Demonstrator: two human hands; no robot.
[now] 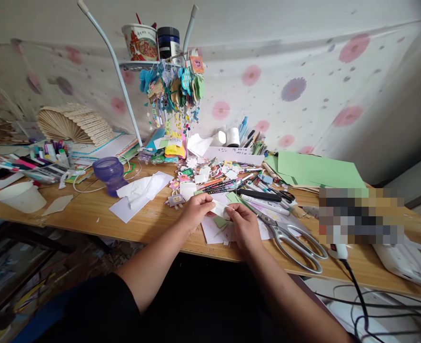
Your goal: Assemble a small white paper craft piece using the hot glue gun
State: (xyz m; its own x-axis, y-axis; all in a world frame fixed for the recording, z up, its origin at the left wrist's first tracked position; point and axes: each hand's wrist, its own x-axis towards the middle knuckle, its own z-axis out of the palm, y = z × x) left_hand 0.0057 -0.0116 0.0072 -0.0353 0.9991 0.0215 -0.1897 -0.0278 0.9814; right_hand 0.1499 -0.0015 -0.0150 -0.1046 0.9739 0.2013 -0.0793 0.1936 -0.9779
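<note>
A small strip of white paper (219, 209) is stretched between my two hands, just above the front part of the wooden table (182, 238). My left hand (197, 209) pinches its left end between thumb and fingers. At the other end, my right hand (244, 223) grips it in the same way. Beneath them lie white sheets (210, 233) with green paper scraps (220, 222). Large silver scissors (289, 236) rest just to the right of my right hand. A small paper figure (176, 200) lies beyond my left hand.
Pens and cut-outs (228, 178) are heaped behind my hands. A purple cup (109, 174), crumpled tissue (142, 190) and white tub (20, 196) stand left. Green sheets (317, 169) lie back right, near a corded white tool (339, 248). A rack (112, 62) holds hanging charms (173, 88).
</note>
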